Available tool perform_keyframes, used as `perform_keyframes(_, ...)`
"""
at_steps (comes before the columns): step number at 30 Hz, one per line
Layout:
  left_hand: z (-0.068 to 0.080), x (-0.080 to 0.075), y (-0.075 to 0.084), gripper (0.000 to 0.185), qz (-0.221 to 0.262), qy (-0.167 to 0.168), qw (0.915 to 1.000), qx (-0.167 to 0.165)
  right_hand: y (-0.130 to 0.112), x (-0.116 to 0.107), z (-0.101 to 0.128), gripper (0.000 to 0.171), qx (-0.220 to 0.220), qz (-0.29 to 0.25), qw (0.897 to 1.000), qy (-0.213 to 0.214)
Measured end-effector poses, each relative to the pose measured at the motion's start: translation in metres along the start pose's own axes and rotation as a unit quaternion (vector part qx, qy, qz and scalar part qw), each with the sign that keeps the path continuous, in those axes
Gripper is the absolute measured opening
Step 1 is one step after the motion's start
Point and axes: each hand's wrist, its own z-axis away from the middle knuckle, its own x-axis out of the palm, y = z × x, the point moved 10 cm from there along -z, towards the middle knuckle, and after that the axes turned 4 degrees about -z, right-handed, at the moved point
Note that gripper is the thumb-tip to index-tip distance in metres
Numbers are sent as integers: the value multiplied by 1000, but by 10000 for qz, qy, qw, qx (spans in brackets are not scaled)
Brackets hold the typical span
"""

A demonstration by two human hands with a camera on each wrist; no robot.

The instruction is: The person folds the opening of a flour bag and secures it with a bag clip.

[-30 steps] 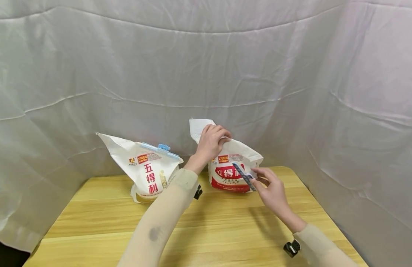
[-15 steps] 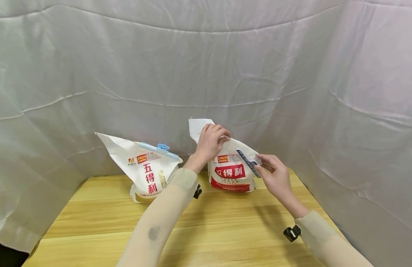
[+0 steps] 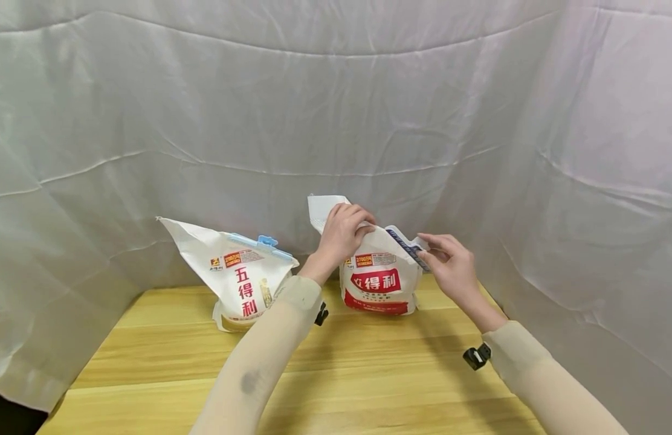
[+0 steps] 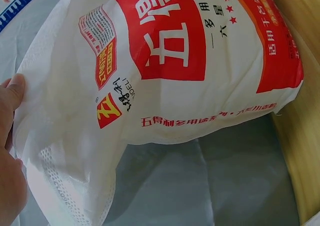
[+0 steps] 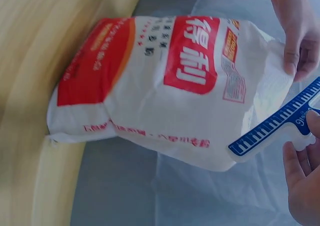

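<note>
A white flour bag with a red label [image 3: 375, 281] stands on the table, its top edge folded over. My left hand [image 3: 344, 232] grips the folded top, thumb on the near side in the left wrist view, where part of the hand [image 4: 11, 141] is cut off. Between the thumb and fingers of my right hand [image 3: 452, 263] is a blue-and-white bag clip [image 3: 405, 244] with a piano-key pattern. The clip lies slanted along the bag's right upper edge. In the right wrist view its blue strip [image 5: 272, 126] overlaps the bag's top edge, a short way from the left hand.
Left of it stands a second flour bag [image 3: 243, 278], with a light-blue clip [image 3: 260, 244] along its top. Both bags are on the wooden table [image 3: 368, 374], near its back edge. Grey cloth [image 3: 336, 121] hangs behind and at both sides.
My right hand has raised the bag clip from in front of the bag's label, up and slightly right, to its upper edge. The left hand keeps its grip in place.
</note>
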Motion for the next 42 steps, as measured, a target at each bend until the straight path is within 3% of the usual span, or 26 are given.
perform_keyframes(11, 0, -2, -1, 12, 119, 137, 9998, 4, 8, -8, -25, 30, 126, 192, 9996, -168)
perform_keyframes(22, 1, -2, -5, 13, 230, 16, 9997, -129, 17, -8, -42, 23, 465, 522, 9970, -319)
perform_keyframes(29, 1, -7, -5, 9, 310, 138, 9994, -48, 23, -2, -47, 23, 682, 380, 9953, -577)
perform_keyframes(42, 0, -7, -5, 5, 344, 192, 9992, -74, 37, 16, -45, 19, 919, 588, 9899, -907)
